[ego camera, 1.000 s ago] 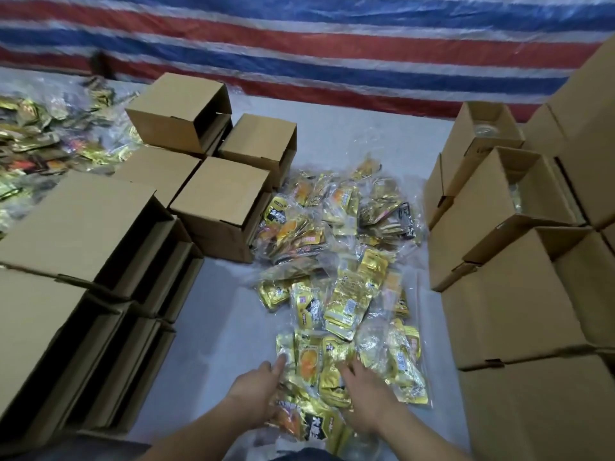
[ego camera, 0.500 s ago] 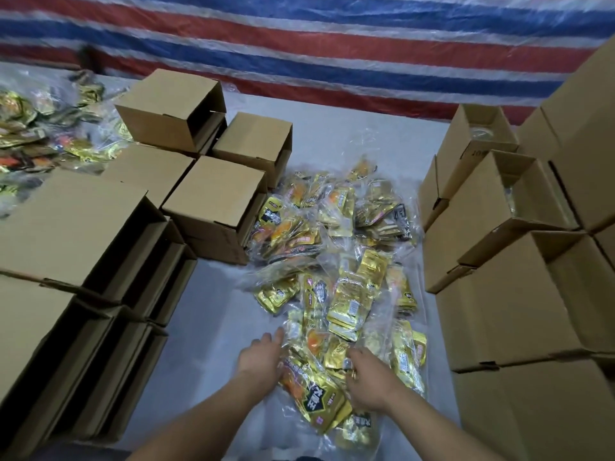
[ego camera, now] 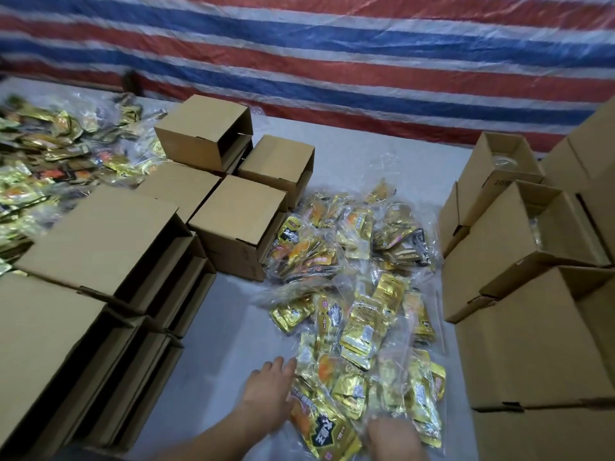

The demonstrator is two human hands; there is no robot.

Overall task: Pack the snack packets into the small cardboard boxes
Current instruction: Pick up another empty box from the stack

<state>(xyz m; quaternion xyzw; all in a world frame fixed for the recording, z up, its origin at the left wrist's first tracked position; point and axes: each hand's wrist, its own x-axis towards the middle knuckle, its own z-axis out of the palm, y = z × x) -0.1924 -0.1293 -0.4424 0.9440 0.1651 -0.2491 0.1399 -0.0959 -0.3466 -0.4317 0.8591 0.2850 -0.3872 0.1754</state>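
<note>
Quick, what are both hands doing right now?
Left hand: open, fingers straight, touching the snack packets.
Right hand: blurred on the packets; cannot tell.

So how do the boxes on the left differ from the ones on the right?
The left boxes lie on their sides, their dark openings facing the middle, and look empty. The right boxes stand with openings upward, flaps up, and something clear and shiny shows inside two of them. The left boxes sit stacked in low rows; the right ones are piled higher. Both are plain brown cardboard, flanking the pile of gold snack packets.
</note>
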